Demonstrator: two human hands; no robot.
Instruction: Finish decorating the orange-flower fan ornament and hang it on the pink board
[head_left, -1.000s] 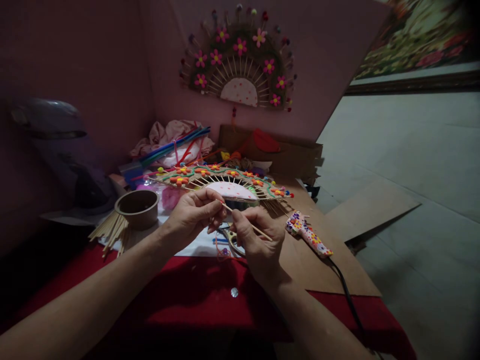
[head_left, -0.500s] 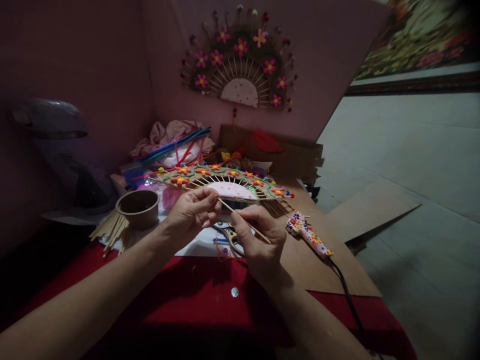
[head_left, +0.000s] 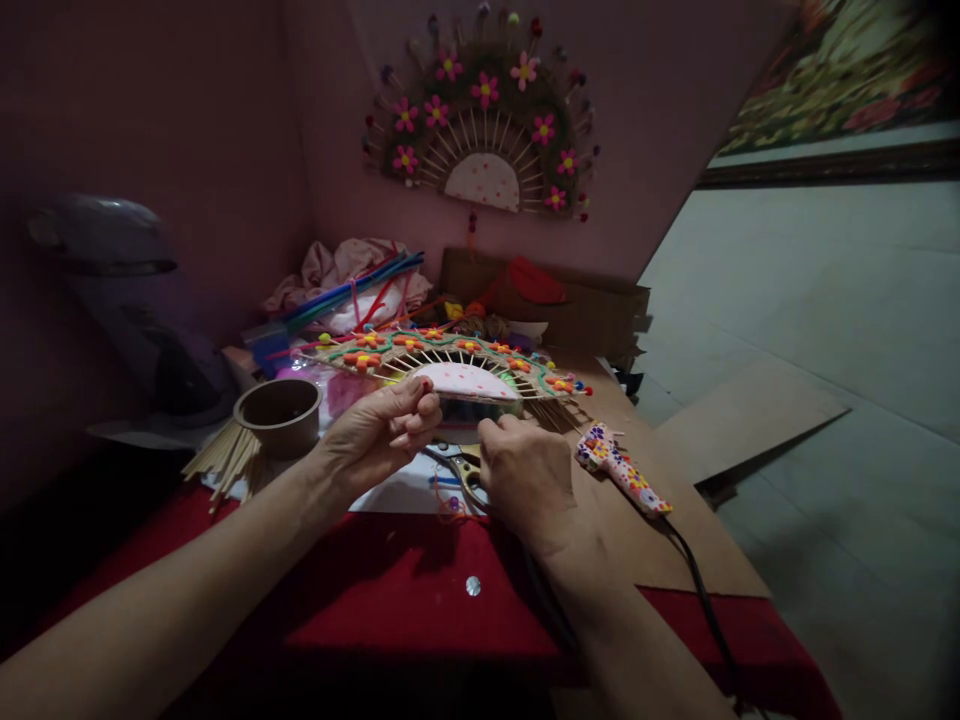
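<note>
My left hand point(head_left: 390, 425) is raised in front of the flowered half-round piece point(head_left: 469, 378), thumb and fingers pinched on a small red bead point(head_left: 426, 384). To its right my right hand point(head_left: 525, 475) is closed, its back toward me, beside the scissors point(head_left: 466, 470); what it holds, if anything, is hidden. No stick shows between the two hands. The half-round piece has orange flowers, thin sticks and a white dotted centre. Below the scissors lies an orange thread with a purple bead point(head_left: 454, 503).
A brown bowl point(head_left: 277, 418) and a bundle of sticks point(head_left: 225, 460) are at the left. A patterned glue gun point(head_left: 622, 468) with a black cord lies on cardboard point(head_left: 697, 545). A second decorated half-round point(head_left: 484, 120) hangs on the wall.
The thin stick that spanned both hands is out of sight. My right hand has turned, with its back now toward the camera. My left hand still pinches at the red bead.
</note>
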